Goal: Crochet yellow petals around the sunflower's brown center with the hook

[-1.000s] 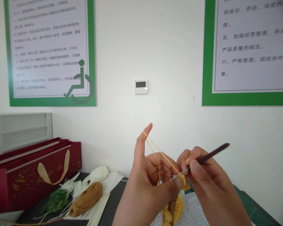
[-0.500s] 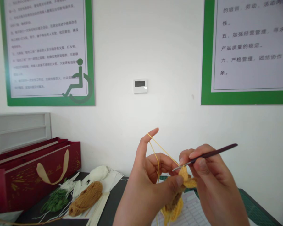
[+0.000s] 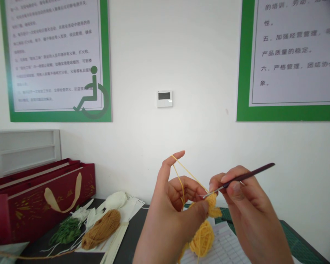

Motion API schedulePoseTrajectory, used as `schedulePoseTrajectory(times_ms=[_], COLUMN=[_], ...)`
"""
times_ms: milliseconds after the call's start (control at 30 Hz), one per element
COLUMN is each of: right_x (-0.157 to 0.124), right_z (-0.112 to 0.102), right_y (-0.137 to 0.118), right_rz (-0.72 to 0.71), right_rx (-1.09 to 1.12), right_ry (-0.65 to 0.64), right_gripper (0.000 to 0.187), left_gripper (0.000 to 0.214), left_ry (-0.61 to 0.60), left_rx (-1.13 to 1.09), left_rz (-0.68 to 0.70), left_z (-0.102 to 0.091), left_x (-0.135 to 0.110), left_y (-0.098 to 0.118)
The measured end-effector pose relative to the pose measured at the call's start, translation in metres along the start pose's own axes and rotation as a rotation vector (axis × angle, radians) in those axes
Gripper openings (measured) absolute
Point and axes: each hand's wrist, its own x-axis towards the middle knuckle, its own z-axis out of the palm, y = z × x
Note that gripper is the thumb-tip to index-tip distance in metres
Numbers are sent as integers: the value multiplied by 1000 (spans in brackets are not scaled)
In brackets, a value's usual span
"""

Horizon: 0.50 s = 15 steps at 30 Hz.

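From my end, a white wall [image 3: 143, 135] fills most of the view, with a green-bordered poster on the left [image 3: 55, 51] and another on the right [image 3: 297, 47]. Below it stands a dark table [image 3: 130, 231]. At its left sits a dark-red gift bag [image 3: 30, 216] with a cream ribbon handle; at its right lies a green cutting mat [image 3: 299, 238].

I have both hands in the middle foreground. My left hand [image 3: 174, 216] is part closed: the thumb pinches a yellow crocheted piece [image 3: 213, 205] against the bent fingers, while the index finger points up. My right hand [image 3: 244, 209] is closed pen-fashion on a dark-handled crochet hook [image 3: 250, 173].

Under them is a gridded paper sheet [image 3: 227, 244]. Near the bag lie a brown yarn skein [image 3: 101, 229], white yarn [image 3: 116, 200] and a green yarn tangle [image 3: 66, 231]. A yellow yarn ball [image 3: 202, 239] shows below the piece (resting or hanging, I can't tell).

The hook's metal tip crosses the piece's top edge; whether it passes through a loop is too small to see. Finest of all, a yellow strand [image 3: 191, 172] runs from the raised index finger down to the piece.
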Motion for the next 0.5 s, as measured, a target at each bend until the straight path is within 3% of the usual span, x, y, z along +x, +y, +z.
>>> schedulePoseTrajectory(times_ms=[333,500], right_x=[0,0], right_z=[-6,-6], right_y=[5,2], right_rz=[-139,-392], right_rx=[-99,-248], right_ry=[-46,-61], right_gripper=[12,11], left_gripper=[92,100], left_ry=[-6,29], left_rx=[5,10], left_rz=[11,-5], left_z=[-4,-1], left_x=[1,-1], left_y=[-1,4])
